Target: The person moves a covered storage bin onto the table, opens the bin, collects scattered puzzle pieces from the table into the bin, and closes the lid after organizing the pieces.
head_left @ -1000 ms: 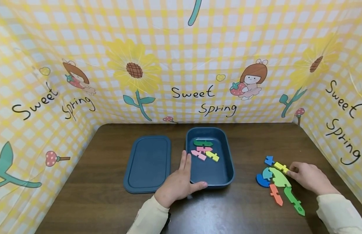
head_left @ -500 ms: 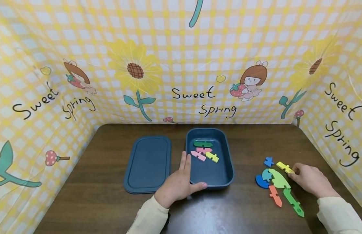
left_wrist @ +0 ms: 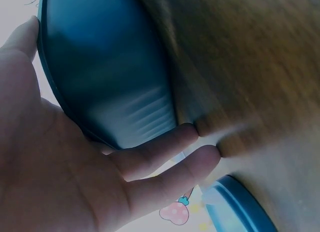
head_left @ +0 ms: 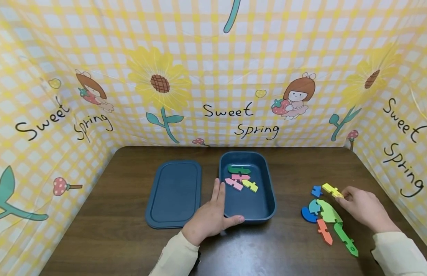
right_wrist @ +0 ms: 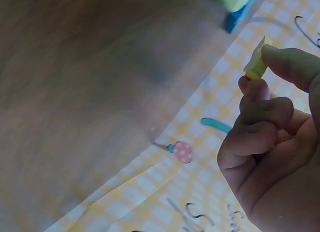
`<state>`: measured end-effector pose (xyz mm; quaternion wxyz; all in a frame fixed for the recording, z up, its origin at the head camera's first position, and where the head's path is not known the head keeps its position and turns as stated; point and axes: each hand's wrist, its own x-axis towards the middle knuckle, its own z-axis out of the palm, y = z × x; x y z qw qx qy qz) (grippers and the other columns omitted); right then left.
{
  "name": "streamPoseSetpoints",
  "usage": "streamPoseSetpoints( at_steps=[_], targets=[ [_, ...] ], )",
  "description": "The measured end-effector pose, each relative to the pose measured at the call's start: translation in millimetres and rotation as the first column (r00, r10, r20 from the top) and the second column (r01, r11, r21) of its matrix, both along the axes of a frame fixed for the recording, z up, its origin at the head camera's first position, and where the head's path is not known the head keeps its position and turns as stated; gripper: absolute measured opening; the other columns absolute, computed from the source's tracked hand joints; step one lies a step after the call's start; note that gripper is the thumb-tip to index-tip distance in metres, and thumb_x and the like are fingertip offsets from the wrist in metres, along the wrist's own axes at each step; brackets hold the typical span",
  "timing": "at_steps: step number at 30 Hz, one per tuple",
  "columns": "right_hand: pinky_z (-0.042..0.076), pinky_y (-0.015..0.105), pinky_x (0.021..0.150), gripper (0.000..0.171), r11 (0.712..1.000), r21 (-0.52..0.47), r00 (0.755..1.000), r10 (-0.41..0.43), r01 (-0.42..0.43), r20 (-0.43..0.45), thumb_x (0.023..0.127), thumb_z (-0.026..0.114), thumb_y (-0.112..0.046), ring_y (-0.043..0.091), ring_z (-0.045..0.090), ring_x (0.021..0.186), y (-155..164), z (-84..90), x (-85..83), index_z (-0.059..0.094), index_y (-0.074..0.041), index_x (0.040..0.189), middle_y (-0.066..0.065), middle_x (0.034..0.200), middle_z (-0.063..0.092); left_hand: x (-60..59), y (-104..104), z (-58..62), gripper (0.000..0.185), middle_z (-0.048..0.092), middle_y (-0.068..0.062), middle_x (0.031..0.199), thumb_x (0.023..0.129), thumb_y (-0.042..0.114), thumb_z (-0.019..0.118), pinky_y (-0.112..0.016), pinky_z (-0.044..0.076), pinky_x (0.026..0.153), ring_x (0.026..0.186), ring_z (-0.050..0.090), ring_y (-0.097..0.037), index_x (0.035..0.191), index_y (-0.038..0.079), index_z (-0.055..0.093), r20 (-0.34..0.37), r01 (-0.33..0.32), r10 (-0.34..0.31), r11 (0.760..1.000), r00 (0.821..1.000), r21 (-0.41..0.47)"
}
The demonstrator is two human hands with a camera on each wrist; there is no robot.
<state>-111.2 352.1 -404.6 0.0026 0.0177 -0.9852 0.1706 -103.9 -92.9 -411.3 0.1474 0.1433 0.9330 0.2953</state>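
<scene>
- The lid [head_left: 174, 193] lies flat on the brown table [head_left: 113, 230] at the far left, just beside the box; no hand touches it.
- The left hand [head_left: 208, 216] rests on the near-left corner of the blue box [head_left: 266, 214], fingers straight along the left wall and thumb stretched along the near rim. Its fingers are relaxed, pressing rather than clasping, as the left wrist view [left_wrist: 75, 157] also shows.
- Inside the box lie a dark green piece [head_left: 239, 169], a pink piece [head_left: 240, 176], a second pink piece [head_left: 234, 183] and a yellow-green piece [head_left: 250, 185], close together at the far end of the floor.
- To the right, on the table, a cluster of loose pieces sits near the right hand: a small blue piece [head_left: 316, 191], a dark blue rounded piece [head_left: 307, 215], a teal piece [head_left: 315, 206], a light green curved piece [head_left: 329, 212], an orange piece [head_left: 324, 231] and a long green piece [head_left: 345, 239].
- The right hand [head_left: 362, 209] pinches the yellow piece [head_left: 332, 190] by its right end between thumb and fingertip, the other fingers curled; the piece appears lifted just above the table, beside the small blue piece. The right wrist view shows the pinch on its edge [right_wrist: 257, 61].
- Judged by its look, the yellow piece is light, flat and probably foam-like or thin wood, so it needs little force; its knobbed ends look like the weak spots, and a pinch across the flat middle would be steadier than the end grip.
</scene>
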Motion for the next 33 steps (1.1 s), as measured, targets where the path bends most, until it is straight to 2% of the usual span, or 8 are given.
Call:
streamPoseSetpoints(
  at_steps=[7,12,20,27,33],
  targets=[
    [0.036,0.035,0.052,0.024,0.999,-0.032,0.999,0.032,-0.033,-0.025,0.096,0.067,-0.021,0.018,0.045,0.057,-22.9,7.9,-2.0,0.065,0.002,0.099,0.0,0.068,0.053,-1.3,-0.5,-2.3,0.118,-0.016,-0.004,0.168,0.085,0.07,0.066,-0.039,0.053,0.07,0.107,0.065,-0.038,0.163,0.01,0.0,0.003,-0.004,0.004,1.0,1.0,-0.006],
    [0.037,0.034,0.052,0.022,0.997,-0.051,0.998,0.064,-0.065,-0.024,0.095,0.069,-0.02,0.017,0.047,0.059,-37.1,9.6,-3.1,0.064,0.001,0.101,-0.001,0.071,0.056,-0.3,-0.4,-1.2,0.118,-0.016,-0.005,0.168,0.085,0.07,0.066,-0.04,0.053,0.069,0.107,0.064,-0.038,0.163,0.01,0.001,0.005,-0.004,0.004,1.0,1.0,-0.002],
    [0.038,0.032,0.048,0.018,0.991,-0.072,0.992,0.104,-0.109,-0.071,0.095,0.07,-0.018,0.015,0.047,0.054,-58.4,17.0,-2.1,0.066,-0.001,0.102,-0.003,0.07,0.06,0.6,-0.4,0.9,0.118,-0.015,-0.006,0.168,0.085,0.07,0.066,-0.04,0.052,0.07,0.105,0.065,-0.038,0.163,0.01,0.0,0.007,-0.001,0.001,1.0,1.0,-0.003],
    [0.032,0.029,0.049,0.012,0.986,-0.058,0.981,0.145,-0.153,-0.128,0.095,0.071,-0.017,0.013,0.04,0.053,-72.3,23.4,-2.8,0.067,-0.007,0.099,-0.004,0.063,0.045,0.7,-1.0,0.1,0.119,-0.017,-0.004,0.168,0.085,0.07,0.066,-0.04,0.053,0.07,0.104,0.065,-0.036,0.163,0.01,0.0,0.008,-0.002,0.002,1.0,1.0,-0.004],
    [0.032,0.029,0.048,0.012,0.982,-0.064,0.977,0.168,-0.177,-0.129,0.094,0.071,-0.016,0.013,0.041,0.052,-81.9,24.4,-3.9,0.067,-0.006,0.099,-0.003,0.064,0.045,0.4,-0.9,0.3,0.119,-0.017,-0.004,0.168,0.085,0.07,0.067,-0.038,0.052,0.069,0.1,0.066,-0.034,0.163,0.01,-0.001,0.01,-0.001,0.001,1.0,1.0,-0.002]
  ],
)
